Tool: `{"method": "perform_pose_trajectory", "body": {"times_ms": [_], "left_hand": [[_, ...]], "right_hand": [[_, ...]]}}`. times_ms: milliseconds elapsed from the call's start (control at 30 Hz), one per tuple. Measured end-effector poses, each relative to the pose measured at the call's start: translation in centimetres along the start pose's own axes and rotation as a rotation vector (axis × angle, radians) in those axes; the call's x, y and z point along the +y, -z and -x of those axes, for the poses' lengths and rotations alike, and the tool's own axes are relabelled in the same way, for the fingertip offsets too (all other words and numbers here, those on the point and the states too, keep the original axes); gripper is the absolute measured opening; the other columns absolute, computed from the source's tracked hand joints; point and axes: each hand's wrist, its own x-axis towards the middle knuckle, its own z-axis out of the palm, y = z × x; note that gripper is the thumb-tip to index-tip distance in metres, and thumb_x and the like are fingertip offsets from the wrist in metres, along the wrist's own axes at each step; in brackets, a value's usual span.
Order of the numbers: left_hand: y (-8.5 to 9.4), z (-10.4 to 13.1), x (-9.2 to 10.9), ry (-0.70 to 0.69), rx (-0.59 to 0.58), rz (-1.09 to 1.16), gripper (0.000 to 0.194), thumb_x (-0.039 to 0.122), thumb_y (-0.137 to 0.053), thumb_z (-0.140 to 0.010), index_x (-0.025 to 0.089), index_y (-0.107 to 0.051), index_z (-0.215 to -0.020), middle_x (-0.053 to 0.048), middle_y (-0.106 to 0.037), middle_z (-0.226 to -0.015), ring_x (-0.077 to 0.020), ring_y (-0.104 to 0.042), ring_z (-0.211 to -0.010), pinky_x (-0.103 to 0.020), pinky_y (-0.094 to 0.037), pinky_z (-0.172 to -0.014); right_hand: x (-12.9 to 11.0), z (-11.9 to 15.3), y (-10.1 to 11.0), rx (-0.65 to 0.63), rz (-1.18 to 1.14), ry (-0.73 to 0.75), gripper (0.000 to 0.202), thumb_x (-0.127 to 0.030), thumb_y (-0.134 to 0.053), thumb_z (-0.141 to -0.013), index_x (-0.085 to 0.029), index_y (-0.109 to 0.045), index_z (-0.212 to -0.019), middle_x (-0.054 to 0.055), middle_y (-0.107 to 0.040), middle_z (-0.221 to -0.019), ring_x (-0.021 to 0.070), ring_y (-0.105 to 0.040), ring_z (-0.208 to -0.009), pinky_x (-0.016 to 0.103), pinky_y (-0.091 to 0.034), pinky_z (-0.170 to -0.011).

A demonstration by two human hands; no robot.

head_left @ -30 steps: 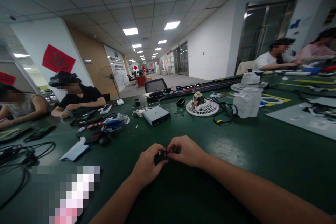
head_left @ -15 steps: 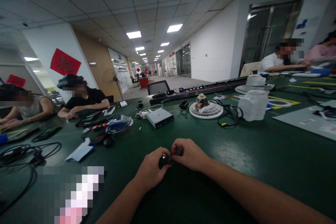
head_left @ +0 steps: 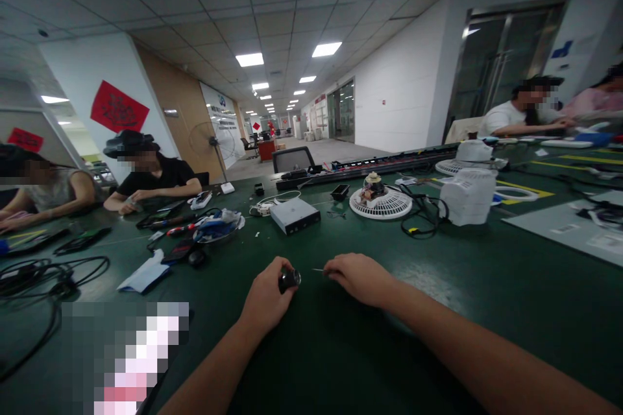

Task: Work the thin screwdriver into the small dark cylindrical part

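My left hand (head_left: 268, 293) is closed round a small dark cylindrical part (head_left: 289, 280) with a shiny rim facing right. To its right, my right hand (head_left: 357, 277) pinches a thin, light metal piece (head_left: 318, 270) that points left towards the cylinder; the two do not touch. Both hands are just above the green table (head_left: 311, 350). Beyond them lies a silver and black box-shaped drive (head_left: 295, 216), with a white fan grille (head_left: 381, 203) carrying a motor to its right.
A white plastic housing (head_left: 468, 196) and black cables (head_left: 421, 217) lie at the right. To the left are a blue cloth (head_left: 145, 272), a mouse (head_left: 196, 257) and tangled cables (head_left: 48, 275). People sit along both sides, one in black (head_left: 156, 172).
My hands have moved apart, the left one leftward with the dark cylinder. The thin metal piece in my right hand now shows clear of the cylinder.
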Motion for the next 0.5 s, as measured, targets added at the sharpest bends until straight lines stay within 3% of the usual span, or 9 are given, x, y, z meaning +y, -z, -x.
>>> {"method": "perform_pose_trajectory", "body": {"times_ms": [133,267,367,500], "left_hand": [[0.1,0.1,0.3,-0.026,-0.025,0.002,0.028,0.014,-0.067,-0.074,0.023,-0.057,-0.098,0.000,-0.069,-0.091,-0.0199,-0.067,-0.083,-0.032,-0.049,-0.073],[-0.1,0.4,0.7,-0.131,-0.068,0.019,0.027,0.015,-0.069,-0.074,0.024,-0.059,-0.098,0.000,-0.069,-0.091,-0.0196,-0.066,-0.084,-0.032,-0.049,-0.075],[-0.3,0.5,0.6,-0.125,-0.047,0.015,0.028,0.016,-0.068,-0.075,0.024,-0.059,-0.100,0.000,-0.069,-0.092,-0.0197,-0.065,-0.086,-0.033,-0.049,-0.078],[-0.3,0.4,0.4,-0.127,-0.077,0.001,0.030,0.014,-0.067,-0.075,0.025,-0.060,-0.102,-0.001,-0.069,-0.095,-0.0199,-0.065,-0.088,-0.033,-0.049,-0.080]], "right_hand": [[-0.7,0.1,0.3,-0.005,0.059,0.027,0.033,-0.033,-0.049,-0.092,-0.032,-0.066,-0.121,0.006,-0.072,-0.101,0.0245,-0.065,-0.090,0.033,-0.045,-0.075],[-2.3,0.2,0.0,0.033,0.148,0.065,0.035,-0.032,-0.045,-0.093,-0.033,-0.065,-0.123,0.007,-0.070,-0.094,0.0224,-0.064,-0.082,0.030,-0.044,-0.068],[-2.7,0.3,-0.1,0.046,0.220,0.017,0.034,-0.031,-0.045,-0.092,-0.029,-0.069,-0.115,0.009,-0.070,-0.088,0.0231,-0.064,-0.078,0.031,-0.042,-0.065],[-2.3,0.4,0.0,-0.011,0.179,0.111,0.028,-0.029,-0.050,-0.088,-0.029,-0.074,-0.102,0.007,-0.071,-0.082,0.0230,-0.064,-0.075,0.030,-0.041,-0.064]]}}
